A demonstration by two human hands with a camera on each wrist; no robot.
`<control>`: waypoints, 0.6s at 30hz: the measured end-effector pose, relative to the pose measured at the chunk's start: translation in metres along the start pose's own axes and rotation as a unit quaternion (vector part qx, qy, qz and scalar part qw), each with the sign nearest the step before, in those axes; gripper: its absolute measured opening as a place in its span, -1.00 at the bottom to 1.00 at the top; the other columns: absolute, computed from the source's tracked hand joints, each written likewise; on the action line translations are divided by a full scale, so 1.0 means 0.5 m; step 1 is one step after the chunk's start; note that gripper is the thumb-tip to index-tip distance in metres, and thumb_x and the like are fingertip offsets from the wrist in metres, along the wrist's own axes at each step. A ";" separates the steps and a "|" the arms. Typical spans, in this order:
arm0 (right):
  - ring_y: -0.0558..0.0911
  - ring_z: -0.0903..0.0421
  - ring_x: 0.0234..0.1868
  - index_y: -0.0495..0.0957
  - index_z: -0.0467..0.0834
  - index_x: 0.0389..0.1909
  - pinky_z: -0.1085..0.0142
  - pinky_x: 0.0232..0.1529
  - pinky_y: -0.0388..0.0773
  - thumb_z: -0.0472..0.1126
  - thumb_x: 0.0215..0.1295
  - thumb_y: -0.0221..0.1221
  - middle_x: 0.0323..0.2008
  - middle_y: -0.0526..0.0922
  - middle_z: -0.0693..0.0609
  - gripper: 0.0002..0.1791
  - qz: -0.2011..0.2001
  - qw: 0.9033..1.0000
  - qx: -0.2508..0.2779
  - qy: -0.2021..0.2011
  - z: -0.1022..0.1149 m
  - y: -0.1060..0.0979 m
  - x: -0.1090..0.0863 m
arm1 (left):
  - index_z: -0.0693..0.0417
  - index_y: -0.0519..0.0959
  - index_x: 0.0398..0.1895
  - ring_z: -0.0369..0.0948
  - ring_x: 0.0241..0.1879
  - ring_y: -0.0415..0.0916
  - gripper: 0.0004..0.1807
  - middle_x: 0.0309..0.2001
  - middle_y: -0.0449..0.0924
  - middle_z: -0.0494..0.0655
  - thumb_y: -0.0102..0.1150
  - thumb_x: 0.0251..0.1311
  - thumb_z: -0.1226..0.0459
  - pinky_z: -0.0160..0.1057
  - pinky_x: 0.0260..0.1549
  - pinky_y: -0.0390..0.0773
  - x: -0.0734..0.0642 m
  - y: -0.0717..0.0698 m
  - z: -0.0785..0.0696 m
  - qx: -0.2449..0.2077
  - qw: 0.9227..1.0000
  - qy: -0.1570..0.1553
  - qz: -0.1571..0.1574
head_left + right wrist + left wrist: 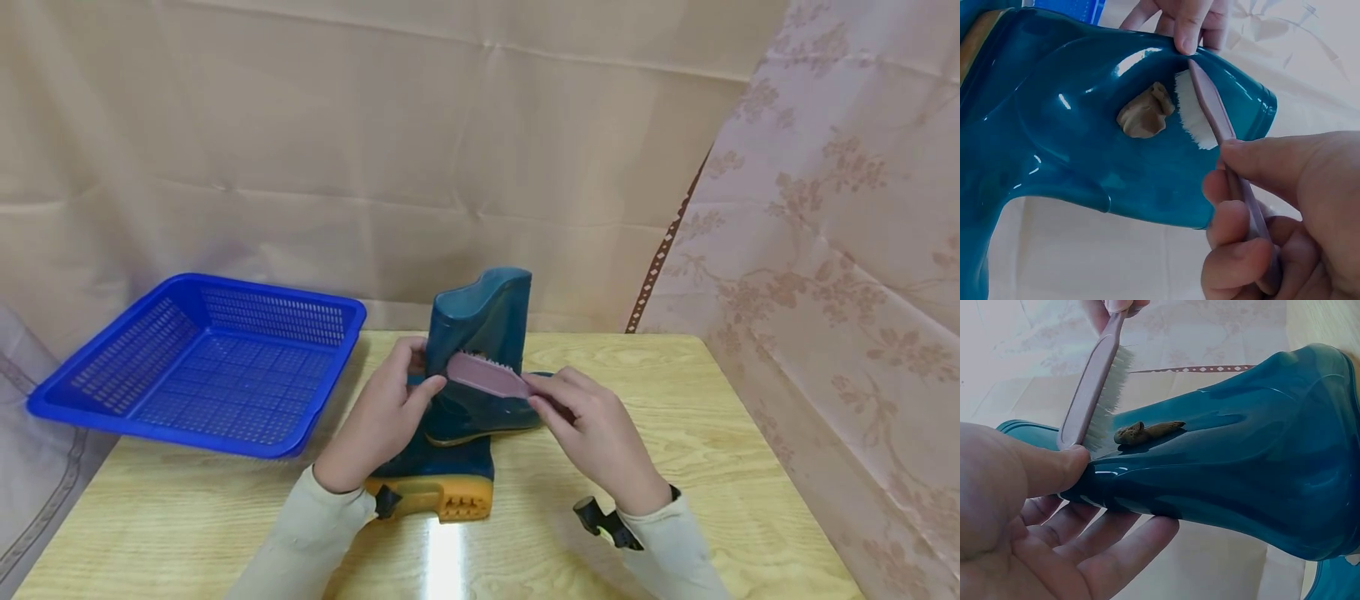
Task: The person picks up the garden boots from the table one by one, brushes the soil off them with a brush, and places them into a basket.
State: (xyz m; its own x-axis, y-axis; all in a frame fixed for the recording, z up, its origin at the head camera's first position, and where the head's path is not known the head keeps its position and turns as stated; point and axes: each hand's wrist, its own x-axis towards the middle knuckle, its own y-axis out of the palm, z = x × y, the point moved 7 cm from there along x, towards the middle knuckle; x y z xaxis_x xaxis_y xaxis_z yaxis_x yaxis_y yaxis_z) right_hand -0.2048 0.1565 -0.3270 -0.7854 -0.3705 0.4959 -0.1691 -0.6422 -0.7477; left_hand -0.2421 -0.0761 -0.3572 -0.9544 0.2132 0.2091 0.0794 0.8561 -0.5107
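Observation:
A teal rubber boot stands upright, its shaft held by my left hand: the thumb lies on the near face and the fingers go round behind. My right hand grips a pinkish scrubbing brush by its handle. White bristles face the shaft, right beside a brown, mud-like lump stuck on it. The brush head's tip is close to my left thumb. Under the upright boot lies a second teal boot on its side, its orange sole toward me.
To the left, a blue plastic basket with mesh sides sits at the edge of the wooden table. Beige cloth hangs behind the table, and a floral cloth hangs along the right side.

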 end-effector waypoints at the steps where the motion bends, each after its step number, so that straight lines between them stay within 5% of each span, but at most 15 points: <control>1: 0.32 0.30 -0.55 0.73 -0.09 0.11 0.42 -0.60 0.28 -0.28 0.37 0.34 -0.41 0.48 0.24 -0.69 -0.002 1.000 -0.002 0.001 -0.001 -0.001 0.001 | 0.06 0.34 0.32 -0.05 0.12 0.51 -0.58 0.16 0.55 0.01 0.16 0.50 0.27 0.08 0.07 0.63 0.000 0.000 0.000 0.002 1.000 0.000 -0.001; 10: 0.44 0.25 -0.51 0.73 -0.04 0.13 0.37 -0.54 0.38 -0.23 0.43 0.30 -0.21 0.76 0.12 -0.70 0.044 0.994 -0.009 0.102 -0.028 0.004 -0.001 | 0.06 0.32 0.34 -0.03 0.15 0.50 -0.57 0.18 0.54 0.03 0.15 0.51 0.27 0.11 0.12 0.61 0.003 0.001 0.004 0.005 1.000 -0.006 -0.003; 18: 0.40 0.26 -0.54 0.73 -0.03 0.13 0.38 -0.55 0.34 -0.23 0.41 0.32 -0.37 0.64 0.20 -0.70 0.037 0.996 -0.030 0.082 -0.021 -0.004 -0.003 | 0.06 0.30 0.35 -0.01 0.17 0.50 -0.56 0.19 0.53 0.06 0.14 0.52 0.27 0.13 0.16 0.58 0.002 0.000 0.008 0.007 1.000 -0.015 -0.007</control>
State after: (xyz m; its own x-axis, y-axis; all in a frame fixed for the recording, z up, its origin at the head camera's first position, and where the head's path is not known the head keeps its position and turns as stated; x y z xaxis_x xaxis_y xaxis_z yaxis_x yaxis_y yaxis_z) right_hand -0.2097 0.1653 -0.3310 -0.8823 -0.2978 0.3644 -0.1390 -0.5749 -0.8063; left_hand -0.2441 -0.0778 -0.3601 -0.9635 0.1876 0.1910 0.0630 0.8522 -0.5194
